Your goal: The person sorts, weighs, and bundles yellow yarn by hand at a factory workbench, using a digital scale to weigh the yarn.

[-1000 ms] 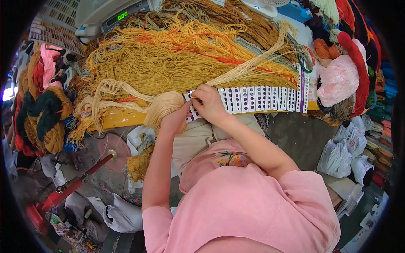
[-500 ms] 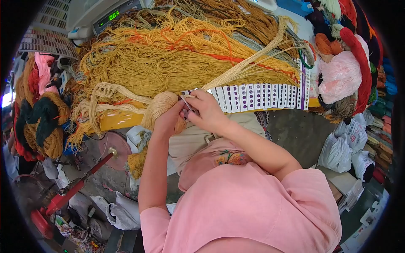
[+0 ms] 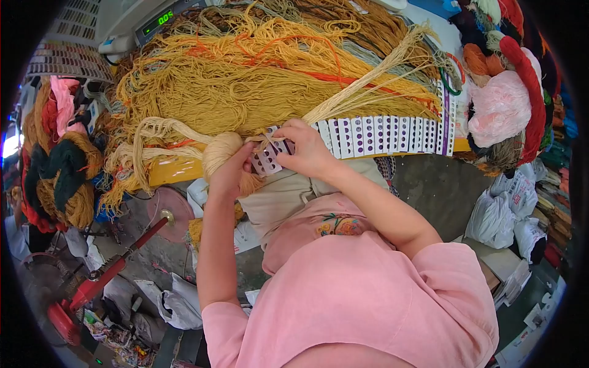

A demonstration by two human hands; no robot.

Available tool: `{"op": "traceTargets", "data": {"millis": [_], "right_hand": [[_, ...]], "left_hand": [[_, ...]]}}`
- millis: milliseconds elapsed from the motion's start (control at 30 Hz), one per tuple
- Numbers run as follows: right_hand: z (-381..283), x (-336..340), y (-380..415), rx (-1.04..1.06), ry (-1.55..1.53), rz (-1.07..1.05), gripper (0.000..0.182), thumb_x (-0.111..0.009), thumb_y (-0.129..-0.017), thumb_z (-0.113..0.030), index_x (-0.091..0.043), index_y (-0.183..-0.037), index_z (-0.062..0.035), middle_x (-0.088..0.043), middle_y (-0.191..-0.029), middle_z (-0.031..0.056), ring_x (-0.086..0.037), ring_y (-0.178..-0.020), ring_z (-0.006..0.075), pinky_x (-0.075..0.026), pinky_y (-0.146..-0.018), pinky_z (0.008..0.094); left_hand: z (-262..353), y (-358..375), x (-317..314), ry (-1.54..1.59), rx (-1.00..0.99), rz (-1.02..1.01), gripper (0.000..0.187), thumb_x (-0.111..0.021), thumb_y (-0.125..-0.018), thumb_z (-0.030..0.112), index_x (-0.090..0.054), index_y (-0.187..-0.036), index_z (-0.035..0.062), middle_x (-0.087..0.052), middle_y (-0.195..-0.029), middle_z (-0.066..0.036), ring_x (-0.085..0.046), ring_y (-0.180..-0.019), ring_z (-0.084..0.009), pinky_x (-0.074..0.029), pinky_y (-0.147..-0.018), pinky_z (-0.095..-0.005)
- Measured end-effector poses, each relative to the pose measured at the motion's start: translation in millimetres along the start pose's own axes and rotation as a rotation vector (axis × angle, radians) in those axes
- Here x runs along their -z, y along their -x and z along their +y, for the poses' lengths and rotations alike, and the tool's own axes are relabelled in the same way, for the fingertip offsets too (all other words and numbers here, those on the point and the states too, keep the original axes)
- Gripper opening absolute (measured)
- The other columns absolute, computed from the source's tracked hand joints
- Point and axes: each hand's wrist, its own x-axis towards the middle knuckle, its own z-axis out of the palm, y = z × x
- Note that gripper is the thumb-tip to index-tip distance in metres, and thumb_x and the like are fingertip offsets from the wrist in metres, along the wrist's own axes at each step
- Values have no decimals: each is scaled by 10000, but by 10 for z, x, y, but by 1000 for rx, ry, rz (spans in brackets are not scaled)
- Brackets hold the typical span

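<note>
My left hand (image 3: 231, 173) is closed around a bundled cream yarn skein (image 3: 221, 151), which bulges out above the fingers. A thin cream strand (image 3: 265, 140) runs from the bundle toward my right hand (image 3: 308, 149), whose thumb and fingers pinch it. Both hands are above the front edge of the table, over a row of white cards with purple dots (image 3: 368, 136). Loose cream yarn (image 3: 161, 130) trails left of the bundle. A long cream hank (image 3: 372, 76) stretches up and right from behind my right hand.
Mustard yarn (image 3: 202, 95) and yellow-orange yarn (image 3: 264, 42) cover the table. A scale with a green display (image 3: 164, 18) stands at the back left. Coloured skeins hang at both sides, a pale pink one (image 3: 500, 103) at right. A red-armed machine (image 3: 101, 276) stands at lower left.
My hands have moved slightly apart, and the thin strand now spans the gap between them. More of the dotted cards shows between the hands. The scale's digits have changed.
</note>
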Motion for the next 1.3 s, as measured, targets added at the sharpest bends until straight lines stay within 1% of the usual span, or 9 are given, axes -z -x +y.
{"op": "traceTargets", "data": {"millis": [367,567,667,833,967,1133,1200,1267,1300], "right_hand": [[117,-59,36,80,28,62,212,-487,-656,-13,-437,-861,-31,-461,-716,109,-473,-627,251,-396,-556,279],[113,-76,-3,-254,-654,79,208,-407,-733,32,-476,-921,-23,-524,-719,11,-487,-638,61,-404,-573,205],[165,76,-14,-334,-1026,-52,214,-436,-715,40,-577,-865,-20,-578,-797,58,-514,-717,74,-415,-658,201],[-105,24,-112,-131,-162,-247,141,-495,-679,12,-571,-798,-1,-574,-713,33,-519,-672,96,-412,-606,213],[32,-18,-100,-281,-730,-150,131,-480,-737,2,-526,-859,3,-531,-801,26,-478,-708,79,-380,-634,203],[98,15,-106,-252,-560,-175,121,-524,-671,-55,-522,-776,4,-515,-641,63,-465,-570,104,-385,-533,226],[40,45,-132,-216,-392,-279,107,-506,-669,-10,-519,-774,0,-471,-649,1,-420,-592,51,-357,-514,195],[31,0,-142,-221,-391,-219,136,-489,-641,0,-528,-772,-5,-468,-626,2,-410,-555,58,-346,-489,194],[60,-2,-140,-245,-415,-210,138,-487,-644,-1,-530,-775,-3,-471,-629,4,-409,-547,61,-345,-484,198]], "left_hand": [[171,215,66,455,111,-628,238,-413,-734,49,-442,-971,50,-480,-671,-10,-367,-446,-33,-323,-422,-167],[-79,-89,-295,-406,60,-152,125,-460,-753,133,-512,-825,44,-460,-561,-3,-401,-440,-64,-339,-392,-187],[-26,-50,-82,-3,109,-230,137,-482,-764,158,-510,-839,47,-490,-592,-13,-411,-442,-64,-349,-403,-171],[102,70,-45,69,182,-458,151,-491,-764,131,-499,-871,24,-490,-597,-20,-432,-455,-71,-353,-403,-167],[207,123,25,210,131,-62,205,-562,-715,165,-497,-855,31,-509,-619,-45,-450,-459,-92,-390,-402,-209],[607,536,578,546,-164,112,168,-531,-737,174,-484,-805,28,-515,-703,-64,-459,-483,-96,-410,-429,-230],[748,494,1364,687,-235,-367,117,-472,-775,126,-479,-804,13,-507,-691,-61,-465,-521,-102,-430,-498,-236],[928,660,1046,609,-406,428,128,-425,-794,84,-479,-859,-13,-492,-677,-43,-464,-562,-103,-438,-577,-234],[901,602,1352,491,-504,460,152,-428,-792,87,-479,-896,-12,-492,-683,-40,-466,-585,-106,-441,-599,-243]]}}
